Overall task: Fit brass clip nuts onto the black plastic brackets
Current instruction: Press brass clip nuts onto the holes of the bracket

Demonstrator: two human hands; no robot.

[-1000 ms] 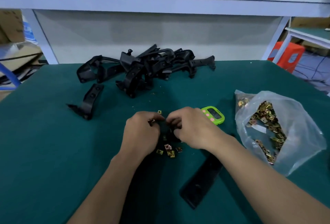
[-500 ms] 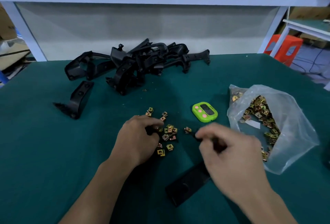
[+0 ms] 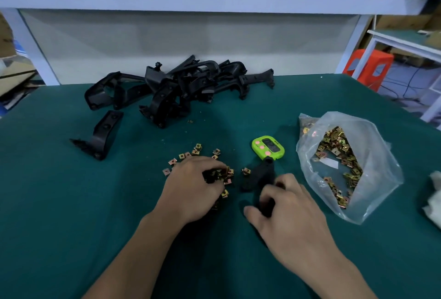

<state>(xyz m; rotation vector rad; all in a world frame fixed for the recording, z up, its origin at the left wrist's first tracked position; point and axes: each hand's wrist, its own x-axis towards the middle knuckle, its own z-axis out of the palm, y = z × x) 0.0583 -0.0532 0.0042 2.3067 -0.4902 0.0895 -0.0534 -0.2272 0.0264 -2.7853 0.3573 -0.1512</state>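
No text I can read, timer [image 3: 267, 150] display and its small marks too blurred, white slip [image 3: 330, 162] in bag [image 3: 372, 146] illegible.

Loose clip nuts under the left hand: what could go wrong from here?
1. The left hand covers part of the scattered brass clip nuts. Its fingertips are hidden, so it may sweep some nuts aside or lift several at once.
2. The black bracket gripped by the right hand ends right beside the green timer. Turning the bracket to fit a nut could knock the timer.
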